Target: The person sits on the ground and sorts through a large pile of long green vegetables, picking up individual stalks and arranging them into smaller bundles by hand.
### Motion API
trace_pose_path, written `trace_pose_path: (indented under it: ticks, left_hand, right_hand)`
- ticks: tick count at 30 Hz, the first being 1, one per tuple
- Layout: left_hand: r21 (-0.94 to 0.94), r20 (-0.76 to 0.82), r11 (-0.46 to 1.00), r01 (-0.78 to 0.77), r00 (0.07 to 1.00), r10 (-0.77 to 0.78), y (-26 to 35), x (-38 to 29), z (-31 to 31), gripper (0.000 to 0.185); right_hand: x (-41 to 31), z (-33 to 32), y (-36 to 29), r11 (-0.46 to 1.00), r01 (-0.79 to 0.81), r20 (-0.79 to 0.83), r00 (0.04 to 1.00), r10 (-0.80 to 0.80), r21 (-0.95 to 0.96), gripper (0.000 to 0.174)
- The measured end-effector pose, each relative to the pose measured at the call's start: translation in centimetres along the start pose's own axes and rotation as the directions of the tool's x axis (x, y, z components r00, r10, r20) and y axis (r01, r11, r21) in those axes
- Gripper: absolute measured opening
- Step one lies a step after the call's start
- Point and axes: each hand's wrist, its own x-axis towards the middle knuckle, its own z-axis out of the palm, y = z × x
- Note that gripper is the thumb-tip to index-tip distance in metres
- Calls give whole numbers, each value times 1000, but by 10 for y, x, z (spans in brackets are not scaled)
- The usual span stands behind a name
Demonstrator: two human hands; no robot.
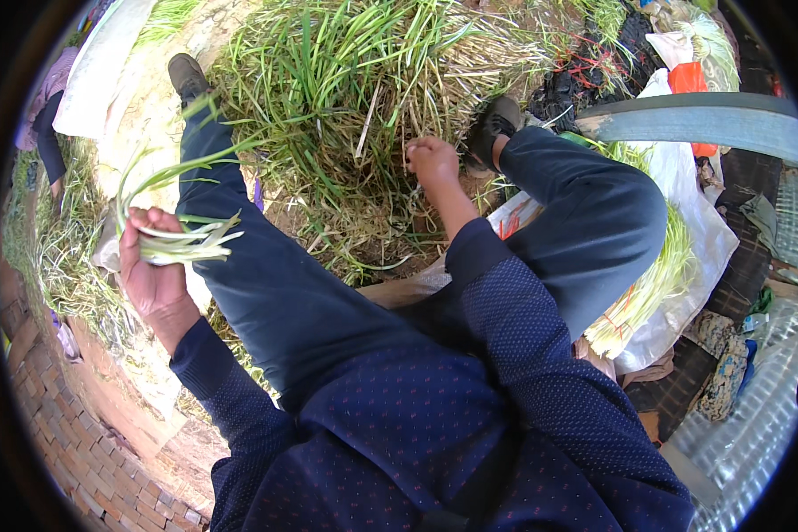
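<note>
In my left hand (151,263), raised beside my left thigh, is a small bunch of chive-like stalks (185,247). Their pale cut ends point right, and the long green leaves bend up and away over my fingers. My right hand (433,163) is at the near right side of a big heap of green leaves and dry straw-like stalks (326,100). Its fingers are curled, and whether anything thin is pinched between them cannot be made out. The heap lies on the ground between my shoes.
Tied pale-green stalks (648,302) lie on white plastic sheeting (705,249) beyond my bent right knee. A curved blue-grey bar (705,123) juts in from the right. At far left another person's arm (50,143) reaches toward more greens (73,239). Brick paving (100,452) lies lower left.
</note>
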Motion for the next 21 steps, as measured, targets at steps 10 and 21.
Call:
trace_pose_path:
  ticks: [10,21]
  left_hand:
    - [-254,-9,961,106,994,-112,1,-7,-8,18]
    - [-142,26,924,354,935,-354,-92,-3,1,33]
  right_hand:
    - [47,21,-11,978,45,115,993,-21,-204,20]
    - [37,24,-39,966,-243,242,946,216,87,19]
